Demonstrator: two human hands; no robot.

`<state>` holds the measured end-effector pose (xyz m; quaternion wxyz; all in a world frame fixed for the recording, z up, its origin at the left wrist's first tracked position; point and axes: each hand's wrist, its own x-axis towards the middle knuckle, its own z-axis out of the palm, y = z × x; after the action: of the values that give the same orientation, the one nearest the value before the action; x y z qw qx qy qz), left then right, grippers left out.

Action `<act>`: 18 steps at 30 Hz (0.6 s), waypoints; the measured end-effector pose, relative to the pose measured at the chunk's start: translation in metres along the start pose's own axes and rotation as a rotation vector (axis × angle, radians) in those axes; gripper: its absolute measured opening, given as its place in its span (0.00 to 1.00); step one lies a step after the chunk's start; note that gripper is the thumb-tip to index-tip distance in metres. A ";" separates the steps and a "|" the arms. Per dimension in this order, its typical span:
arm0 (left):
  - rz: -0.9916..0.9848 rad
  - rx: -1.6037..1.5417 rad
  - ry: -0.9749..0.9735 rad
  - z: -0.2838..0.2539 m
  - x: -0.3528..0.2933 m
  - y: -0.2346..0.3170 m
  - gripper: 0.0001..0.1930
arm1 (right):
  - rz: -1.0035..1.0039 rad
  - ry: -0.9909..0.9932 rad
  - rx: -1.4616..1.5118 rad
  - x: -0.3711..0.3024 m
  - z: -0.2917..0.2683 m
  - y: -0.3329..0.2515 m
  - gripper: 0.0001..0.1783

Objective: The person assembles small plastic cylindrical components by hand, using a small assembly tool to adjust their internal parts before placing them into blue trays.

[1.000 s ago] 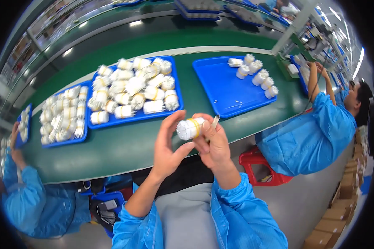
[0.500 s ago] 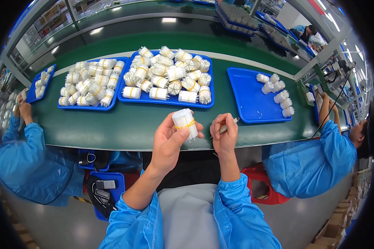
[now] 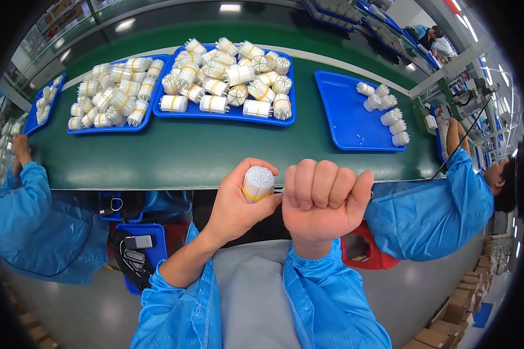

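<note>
Near the table's front edge, my left hand (image 3: 239, 200) is wrapped round a white cylinder (image 3: 258, 181). It is built of wedge-shaped pieces with a yellow band round it, and its pinned end faces up. Right beside it my right hand (image 3: 326, 195) is raised, fingers curled into a fist with the knuckles upward. What that fist holds is hidden; a thin pale bit shows between the two hands. Beyond them, a blue tray (image 3: 282, 121) is heaped with banded white cylinders (image 3: 239, 74) like the one in my grip.
A second blue tray (image 3: 122, 129) of cylinders stands left of the heaped one. At the right, another blue tray (image 3: 343, 110) holds several cylinders along its right side. Co-workers in blue sleeves (image 3: 20, 192) sit left and right (image 3: 413, 215). A red stool (image 3: 364, 247) stands behind the table edge.
The right hand has turned over, closed into a fist and come up against the left hand. The small stick-like thing it held is now hidden. The cylinder's pinned end has tipped toward me.
</note>
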<state>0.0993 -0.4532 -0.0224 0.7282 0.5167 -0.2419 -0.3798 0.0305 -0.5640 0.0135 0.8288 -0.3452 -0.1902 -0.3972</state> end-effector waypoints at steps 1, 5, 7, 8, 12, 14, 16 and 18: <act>-0.004 -0.006 0.001 0.001 -0.001 -0.002 0.19 | 0.001 0.003 0.008 -0.002 0.001 0.002 0.31; 0.077 0.145 0.027 -0.001 -0.004 -0.008 0.17 | 0.003 0.011 0.020 -0.007 -0.001 0.011 0.31; 0.107 0.195 0.034 -0.001 -0.005 -0.009 0.16 | 0.009 0.014 0.023 -0.009 -0.001 0.013 0.31; 0.121 0.211 0.038 -0.001 -0.005 -0.009 0.17 | 0.001 0.006 0.006 -0.010 -0.002 0.013 0.31; 0.132 0.298 0.037 -0.003 -0.002 -0.010 0.17 | 0.033 -0.003 -0.088 -0.012 -0.005 0.013 0.31; 0.131 0.342 0.034 -0.006 -0.001 -0.010 0.18 | 0.024 -0.005 -0.116 -0.014 -0.008 0.017 0.31; 0.130 0.387 0.032 -0.007 0.001 -0.011 0.18 | 0.014 -0.007 -0.143 -0.015 -0.011 0.022 0.31; 0.184 0.477 0.052 -0.009 0.003 -0.014 0.17 | 0.019 0.025 -0.122 -0.014 -0.014 0.028 0.30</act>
<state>0.1038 -0.4532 -0.0391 0.6231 0.6594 -0.3518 -0.2306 0.0444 -0.5544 -0.0156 0.8122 -0.3918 -0.1521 -0.4046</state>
